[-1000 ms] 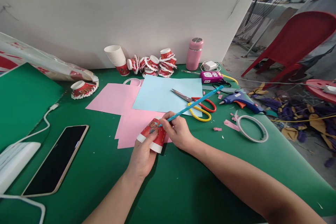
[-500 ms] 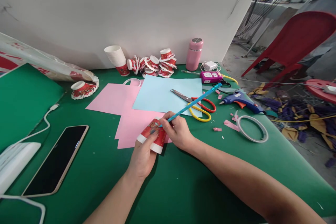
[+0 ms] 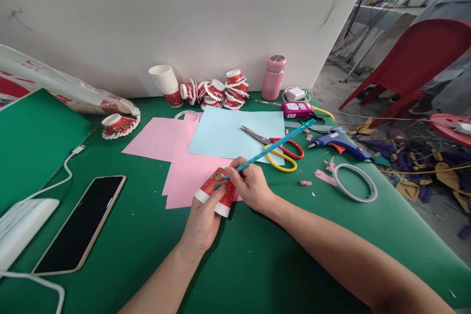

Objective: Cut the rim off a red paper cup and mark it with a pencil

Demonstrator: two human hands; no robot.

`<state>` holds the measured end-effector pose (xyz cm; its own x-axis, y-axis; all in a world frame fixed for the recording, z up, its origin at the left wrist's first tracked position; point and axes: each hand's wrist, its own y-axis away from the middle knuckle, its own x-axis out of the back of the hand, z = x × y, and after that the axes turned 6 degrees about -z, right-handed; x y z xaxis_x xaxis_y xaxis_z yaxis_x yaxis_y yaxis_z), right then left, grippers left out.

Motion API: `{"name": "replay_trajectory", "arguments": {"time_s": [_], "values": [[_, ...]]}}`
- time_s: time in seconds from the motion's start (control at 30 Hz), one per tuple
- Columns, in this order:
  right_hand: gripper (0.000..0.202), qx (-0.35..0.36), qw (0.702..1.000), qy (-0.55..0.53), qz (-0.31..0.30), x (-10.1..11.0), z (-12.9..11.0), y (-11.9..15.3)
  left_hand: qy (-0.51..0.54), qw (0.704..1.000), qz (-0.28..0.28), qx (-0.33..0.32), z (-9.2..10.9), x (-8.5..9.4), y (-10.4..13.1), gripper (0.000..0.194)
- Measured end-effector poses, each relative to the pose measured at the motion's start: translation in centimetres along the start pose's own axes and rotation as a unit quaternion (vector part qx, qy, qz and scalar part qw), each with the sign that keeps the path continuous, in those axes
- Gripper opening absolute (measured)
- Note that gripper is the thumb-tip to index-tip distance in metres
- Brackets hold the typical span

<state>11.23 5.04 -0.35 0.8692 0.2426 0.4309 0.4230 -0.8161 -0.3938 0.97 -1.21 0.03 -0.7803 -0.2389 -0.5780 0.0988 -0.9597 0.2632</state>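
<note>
My left hand [image 3: 203, 221] is closed around a red paper cup [image 3: 224, 200] with a white rim, tilted on its side above the green table. Pinched in my right hand [image 3: 252, 185] is a blue pencil [image 3: 275, 144], its lower end at the cup's printed side. Pink paper sheets [image 3: 184, 181] lie under and behind the cup. Scissors [image 3: 270, 143] with red and yellow handles rest partly on a light blue sheet [image 3: 221, 130], just behind my right hand.
Along the wall stand stacked cups [image 3: 164, 81], cut red cups [image 3: 235, 89] and a pink bottle [image 3: 273, 78]. A glue gun [image 3: 338, 143] and tape roll [image 3: 355, 182] lie right. A phone [image 3: 81, 223] and white cable [image 3: 68, 167] lie left, a red chair [image 3: 415, 59] beyond the table.
The view has shifted slightly. My hands keep their hold on the cup and the pencil, with the pencil's upper end a little further right.
</note>
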Motion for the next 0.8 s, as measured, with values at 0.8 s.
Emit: {"name": "replay_trajectory", "arguments": {"time_s": [0.8], "values": [[0.025, -0.009, 1.000, -0.005, 0.000, -0.03, -0.13, -0.04, -0.016, 0.999, -0.028, -0.011, -0.50, 0.17, 0.12, 0.031]]}}
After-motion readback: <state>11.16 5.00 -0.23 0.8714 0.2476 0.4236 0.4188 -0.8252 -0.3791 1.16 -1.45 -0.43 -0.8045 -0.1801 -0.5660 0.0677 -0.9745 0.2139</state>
